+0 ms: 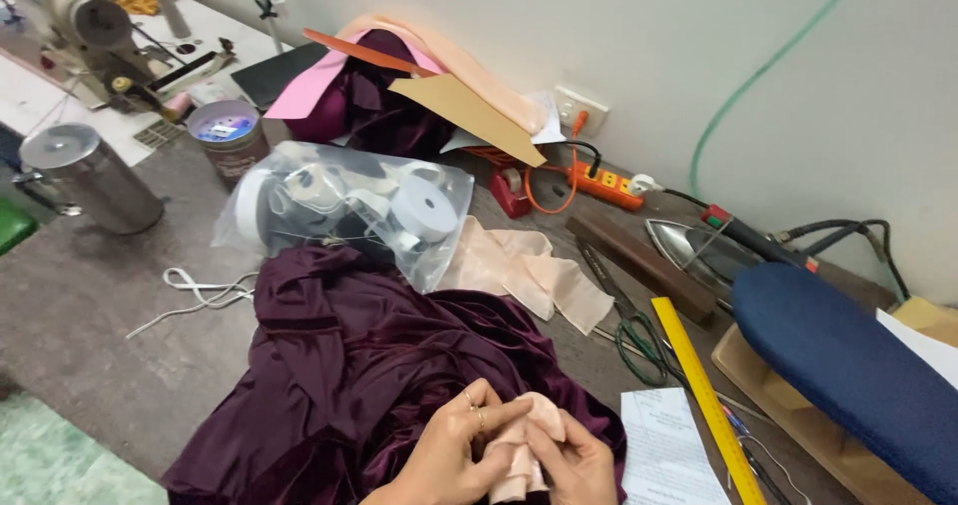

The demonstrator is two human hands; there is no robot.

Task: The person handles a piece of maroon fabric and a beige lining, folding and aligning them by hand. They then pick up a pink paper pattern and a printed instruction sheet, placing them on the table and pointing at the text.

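My left hand [444, 455] and my right hand [579, 465] meet at the bottom centre of the head view, both pinching a small folded piece of peach fabric [524, 440]. A ring shows on a left finger. Under the hands lies a crumpled dark purple velvet garment [349, 355] that covers the near middle of the table. A longer strip of the same peach fabric [524, 265] lies flat just beyond the velvet.
A clear plastic bag of tape rolls [349, 206] sits behind the velvet. To the right are a yellow ruler [704, 395], scissors [634, 330], a paper sheet [669, 450], an iron [699, 246] and a blue padded sleeve board [848, 365]. A metal cup [90, 176], a tin [228, 138] and a sewing machine [90, 26] stand at left.
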